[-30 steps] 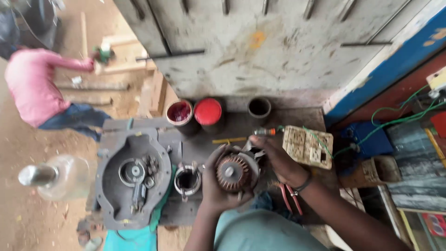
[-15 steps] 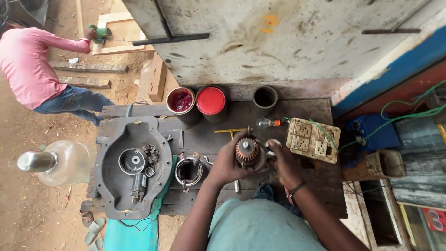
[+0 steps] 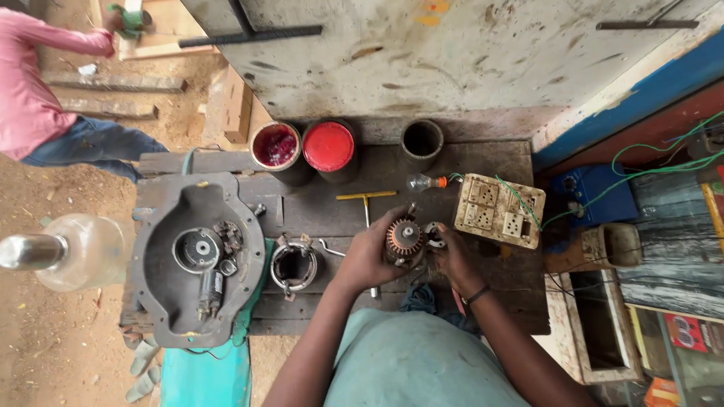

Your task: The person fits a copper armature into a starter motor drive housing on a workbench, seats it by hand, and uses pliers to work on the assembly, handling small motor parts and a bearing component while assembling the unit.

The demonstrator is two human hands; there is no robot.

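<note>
Your left hand clenches the motor armature, copper end up; your right hand grasps its right side, just above the tabletop.

Coppery metal rotor, rough weathered wooden bench

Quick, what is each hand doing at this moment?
Left hand: closed around the motor armature.
Right hand: touching the armature's side; grip cannot be told.
</note>
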